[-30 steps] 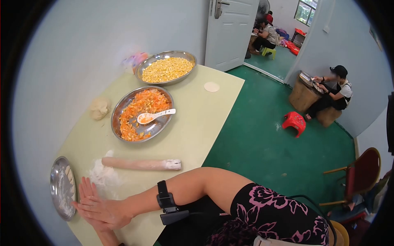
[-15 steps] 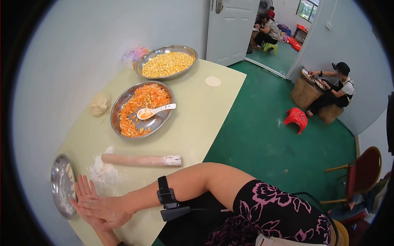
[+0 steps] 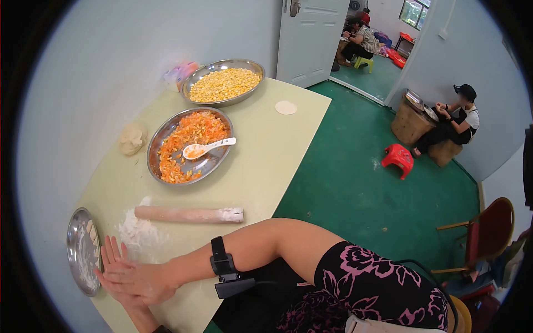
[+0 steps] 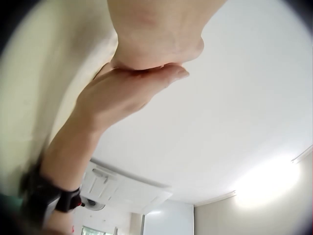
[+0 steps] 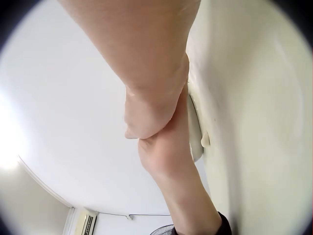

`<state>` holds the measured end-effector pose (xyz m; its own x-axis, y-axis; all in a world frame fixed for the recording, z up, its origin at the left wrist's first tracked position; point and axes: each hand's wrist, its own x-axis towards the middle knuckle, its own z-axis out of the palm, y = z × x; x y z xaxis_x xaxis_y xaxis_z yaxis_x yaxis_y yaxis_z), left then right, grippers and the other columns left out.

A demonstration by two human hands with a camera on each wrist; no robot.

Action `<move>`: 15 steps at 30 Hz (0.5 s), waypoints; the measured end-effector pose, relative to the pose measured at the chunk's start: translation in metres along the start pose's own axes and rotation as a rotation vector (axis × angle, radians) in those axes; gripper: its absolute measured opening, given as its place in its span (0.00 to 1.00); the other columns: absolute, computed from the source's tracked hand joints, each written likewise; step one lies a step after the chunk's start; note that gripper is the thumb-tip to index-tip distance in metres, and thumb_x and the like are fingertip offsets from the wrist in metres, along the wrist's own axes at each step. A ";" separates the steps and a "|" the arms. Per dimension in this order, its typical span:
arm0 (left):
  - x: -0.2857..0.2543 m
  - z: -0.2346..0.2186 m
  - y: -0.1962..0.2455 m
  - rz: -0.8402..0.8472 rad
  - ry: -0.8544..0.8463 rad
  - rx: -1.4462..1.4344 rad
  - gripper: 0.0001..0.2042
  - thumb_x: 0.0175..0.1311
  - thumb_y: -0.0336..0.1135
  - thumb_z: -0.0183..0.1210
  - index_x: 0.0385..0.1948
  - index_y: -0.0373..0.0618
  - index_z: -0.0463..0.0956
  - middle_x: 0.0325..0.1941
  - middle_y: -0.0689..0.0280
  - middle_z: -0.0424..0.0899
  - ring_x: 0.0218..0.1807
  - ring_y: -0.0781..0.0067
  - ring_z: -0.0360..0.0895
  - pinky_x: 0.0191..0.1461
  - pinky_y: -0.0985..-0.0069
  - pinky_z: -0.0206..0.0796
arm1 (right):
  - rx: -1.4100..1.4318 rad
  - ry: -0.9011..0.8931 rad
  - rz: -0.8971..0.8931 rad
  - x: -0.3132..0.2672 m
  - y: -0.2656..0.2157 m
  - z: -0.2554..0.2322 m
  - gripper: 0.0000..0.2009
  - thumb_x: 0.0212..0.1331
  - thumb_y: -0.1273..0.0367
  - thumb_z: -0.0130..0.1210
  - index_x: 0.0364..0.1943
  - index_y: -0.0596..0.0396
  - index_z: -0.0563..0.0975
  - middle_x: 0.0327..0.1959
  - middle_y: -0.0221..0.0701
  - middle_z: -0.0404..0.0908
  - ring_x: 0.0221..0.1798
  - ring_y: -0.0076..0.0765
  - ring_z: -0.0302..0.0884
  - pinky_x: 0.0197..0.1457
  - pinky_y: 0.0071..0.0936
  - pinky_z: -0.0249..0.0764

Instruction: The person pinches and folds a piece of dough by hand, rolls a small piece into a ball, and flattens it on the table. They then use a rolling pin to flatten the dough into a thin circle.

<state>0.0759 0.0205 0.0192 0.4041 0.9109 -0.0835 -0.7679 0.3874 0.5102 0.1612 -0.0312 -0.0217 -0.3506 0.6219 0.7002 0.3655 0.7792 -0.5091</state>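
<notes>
My right hand (image 3: pixel 140 280) lies across my left hand (image 3: pixel 112 254), palm against palm, low over the table's left end. The left fingers extend straight out past the right hand, while the right fingers lie flat across the left palm. Whatever may be between the palms is hidden. In the left wrist view the right hand (image 4: pixel 117 95) meets the left from below; the right wrist view has the left hand (image 5: pixel 166 149) under the right. Close beyond the fingertips stands a metal plate (image 3: pixel 79 261) with flour and pale dough pieces. A floury rolling pin (image 3: pixel 183 214) lies farther along the table.
White flour (image 3: pixel 139 232) is spread by the pin. A metal dish (image 3: pixel 208 171) holds orange filling and a white spoon (image 3: pixel 208 147); another (image 3: pixel 227 102) holds yellow corn kernels. A dough lump (image 3: pixel 132 139) sits near the wall, a dough round (image 3: pixel 286 107) near the far corner.
Both hands stay pressed together, with only slight shifts. The head view has moved a little. The seated person at the back right has brought their hands together.
</notes>
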 end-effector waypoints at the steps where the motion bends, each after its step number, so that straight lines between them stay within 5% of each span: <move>1: 0.002 -0.007 0.002 0.013 -0.017 0.006 0.34 0.68 0.60 0.30 0.70 0.49 0.39 0.74 0.54 0.42 0.75 0.53 0.38 0.75 0.54 0.28 | 0.016 -0.056 0.016 -0.001 -0.012 -0.011 0.31 0.62 0.58 0.43 0.64 0.67 0.56 0.68 0.53 0.49 0.73 0.58 0.40 0.71 0.54 0.36; 8: -0.020 0.015 -0.050 -0.128 -0.045 0.113 0.33 0.68 0.59 0.32 0.70 0.51 0.40 0.74 0.55 0.41 0.75 0.57 0.39 0.75 0.60 0.31 | -0.114 0.164 0.334 0.006 0.020 -0.023 0.29 0.62 0.59 0.43 0.62 0.65 0.60 0.67 0.51 0.54 0.73 0.59 0.39 0.72 0.54 0.34; 13: -0.002 -0.004 -0.012 -0.287 0.001 -0.112 0.32 0.69 0.55 0.39 0.68 0.45 0.46 0.74 0.55 0.46 0.74 0.57 0.44 0.74 0.56 0.36 | -0.406 0.010 0.456 0.003 0.029 -0.031 0.29 0.64 0.55 0.39 0.62 0.64 0.60 0.68 0.51 0.53 0.74 0.54 0.39 0.71 0.59 0.32; 15: 0.013 -0.025 -0.004 -0.269 0.011 -0.112 0.34 0.68 0.57 0.40 0.67 0.41 0.46 0.73 0.55 0.49 0.73 0.55 0.48 0.74 0.56 0.39 | -0.369 0.098 0.380 -0.001 0.032 -0.017 0.30 0.64 0.55 0.39 0.63 0.64 0.60 0.68 0.51 0.53 0.74 0.53 0.40 0.71 0.59 0.31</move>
<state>0.0719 0.0346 -0.0057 0.5958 0.7747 -0.2120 -0.6842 0.6278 0.3711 0.1882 -0.0085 -0.0298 -0.0590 0.8307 0.5535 0.7358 0.4109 -0.5382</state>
